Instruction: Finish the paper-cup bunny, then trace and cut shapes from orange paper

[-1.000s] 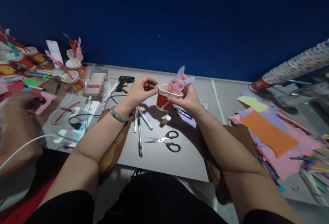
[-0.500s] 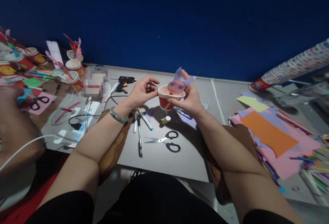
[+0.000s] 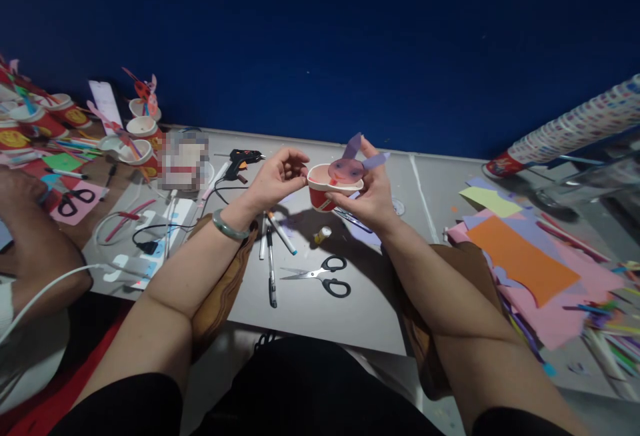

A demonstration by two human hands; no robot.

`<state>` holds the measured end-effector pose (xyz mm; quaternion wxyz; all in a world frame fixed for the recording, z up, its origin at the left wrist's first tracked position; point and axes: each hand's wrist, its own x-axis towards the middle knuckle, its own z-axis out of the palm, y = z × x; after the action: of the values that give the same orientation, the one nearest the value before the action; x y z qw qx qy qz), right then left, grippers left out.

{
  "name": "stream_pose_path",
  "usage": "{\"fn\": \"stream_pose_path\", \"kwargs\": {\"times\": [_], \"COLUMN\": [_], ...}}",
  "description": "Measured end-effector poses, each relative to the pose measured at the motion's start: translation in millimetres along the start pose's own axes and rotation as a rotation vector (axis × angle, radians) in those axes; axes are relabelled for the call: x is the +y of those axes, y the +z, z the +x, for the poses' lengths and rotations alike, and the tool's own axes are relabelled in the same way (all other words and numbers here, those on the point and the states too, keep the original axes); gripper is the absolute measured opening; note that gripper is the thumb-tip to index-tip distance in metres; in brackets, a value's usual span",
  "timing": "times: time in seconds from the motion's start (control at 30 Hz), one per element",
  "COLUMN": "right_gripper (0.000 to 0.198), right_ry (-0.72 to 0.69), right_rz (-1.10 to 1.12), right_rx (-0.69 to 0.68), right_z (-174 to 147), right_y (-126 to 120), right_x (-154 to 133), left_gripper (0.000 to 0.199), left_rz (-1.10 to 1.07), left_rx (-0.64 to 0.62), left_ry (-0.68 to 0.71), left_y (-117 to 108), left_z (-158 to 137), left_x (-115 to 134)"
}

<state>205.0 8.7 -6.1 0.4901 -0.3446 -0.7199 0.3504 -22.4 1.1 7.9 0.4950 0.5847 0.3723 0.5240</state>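
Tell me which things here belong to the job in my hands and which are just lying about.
Part of the job:
- red paper cup, held in your right hand
- long-eared paper face, at the cup's rim

Seemingly just lying about right now:
- black-handled scissors
- black glue gun
- orange paper sheet
- smartphone

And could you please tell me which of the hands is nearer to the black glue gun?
Left. The left hand is just right of the black glue gun; the right hand is farther right, beyond the left hand, holding the red cup.
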Motion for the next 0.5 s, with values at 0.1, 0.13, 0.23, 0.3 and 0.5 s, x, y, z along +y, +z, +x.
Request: {"fn": "stream_pose_path", "kwargs": {"times": [0.1, 0.13, 0.23, 0.3, 0.5], "right_gripper": [0.090, 0.083, 0.064, 0.053, 0.038], "right_ry": [-0.048, -0.055, -0.034, -0.011, -0.014], "right_rz": [-0.035, -0.047, -0.061, -0.069, -0.116], "right_rx": [0.036, 0.042, 0.023, 0.004, -0.037], "right_z": [-0.9, -0.7, 0.5, 1.2, 3.7], "right_y": [-0.7, -1.0, -1.8, -2.3, -4.6], "right_x": [1.4, 1.7, 0.8, -1.2, -6.6], "left_gripper": [0.043, 0.042, 0.034, 0.028, 0.022], "left_rz": [-0.022, -0.020, 0.006, 0.016, 0.023], "left_rx": [-0.014, -0.018, -0.052, -0.082, -0.098], "left_ry": [0.006, 0.007, 0.011, 0.006, -0.031], "left_y": [-1.7, -2.2, -3.5, -4.1, -4.6], "left_z": [1.0, 1.2, 1.2, 0.8, -0.7], "left_x": [-0.9, -1.1, -0.4, 0.7, 3.0]}}
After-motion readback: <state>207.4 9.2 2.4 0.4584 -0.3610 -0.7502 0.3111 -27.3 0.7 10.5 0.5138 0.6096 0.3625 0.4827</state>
